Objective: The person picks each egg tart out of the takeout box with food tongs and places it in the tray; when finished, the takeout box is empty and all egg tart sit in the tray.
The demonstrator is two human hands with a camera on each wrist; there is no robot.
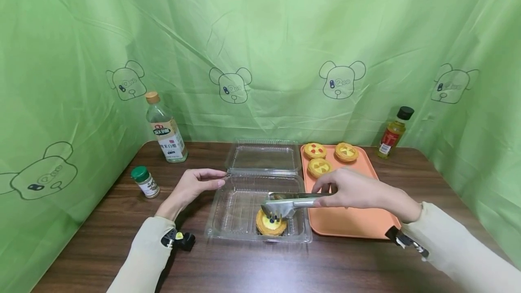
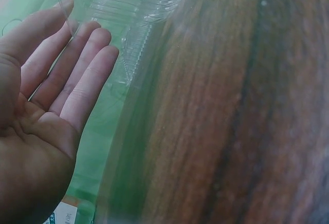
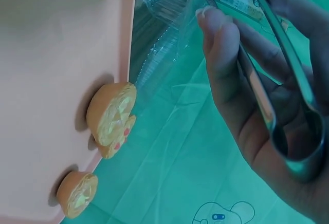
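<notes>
My right hand (image 1: 352, 189) grips metal tongs (image 1: 303, 202), reaching in from the right over a clear plastic container (image 1: 240, 198). The tongs' forked end lies over an egg tart (image 1: 272, 226) with dark berries on it, near the container's front wall, and hides part of its top. In the right wrist view the tongs (image 3: 293, 59) lie between thumb and fingers, their two arms spread apart. My left hand (image 1: 195, 186) is at the container's back left edge, fingers and thumb extended; in the left wrist view its fingertips (image 2: 100, 36) are right at the clear plastic.
The container's lid (image 1: 264, 157) lies folded back behind it. An orange tray (image 1: 346, 223) to the right bears three egg tarts (image 1: 319, 167) at its far end. A vinegar bottle (image 1: 167, 132) and a green-capped jar (image 1: 146, 182) stand left; an oil bottle (image 1: 394, 134) stands back right.
</notes>
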